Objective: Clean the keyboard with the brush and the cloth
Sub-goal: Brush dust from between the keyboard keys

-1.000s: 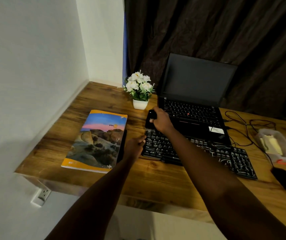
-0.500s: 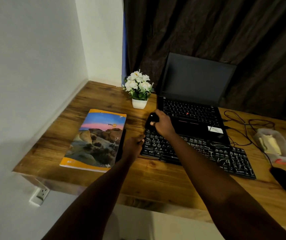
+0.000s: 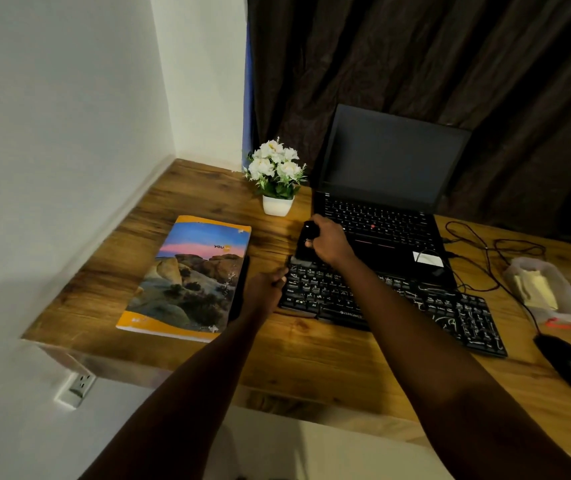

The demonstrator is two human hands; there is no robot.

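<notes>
Head camera is looking down on a black keyboard (image 3: 391, 306) lying on a wooden desk (image 3: 311, 362). The right hand (image 3: 331, 245) is gripping a dark brush (image 3: 306, 241) with its fingers curled round the handle, and the bristle end is resting on the keyboard's far left corner. The left hand (image 3: 264, 291) is pinching the keyboard's left edge, fingers curled against it, and seems to be steadying the board.

No cloth is showing plainly. A yellowish thing in a clear bag (image 3: 536, 289), well to the right of the keyboard, may be it, but I cannot tell.

Brushing is looking like the step in hand, and it is only beginning at that corner. To do it well, the bristles should be working along each row and angling into the gaps between keys with light strokes. Heavy strokes would only be pressing keys down. An open laptop (image 3: 381, 209) is standing just beyond the keyboard's far edge, so sweeping toward the near edge would be sending dust onto bare desk and not into the laptop.

The left hand's hold is mattering too — without it the board would likely be skating. A book (image 3: 190, 275) is lying just left of the keyboard, close enough to be catching stray dust.
</notes>
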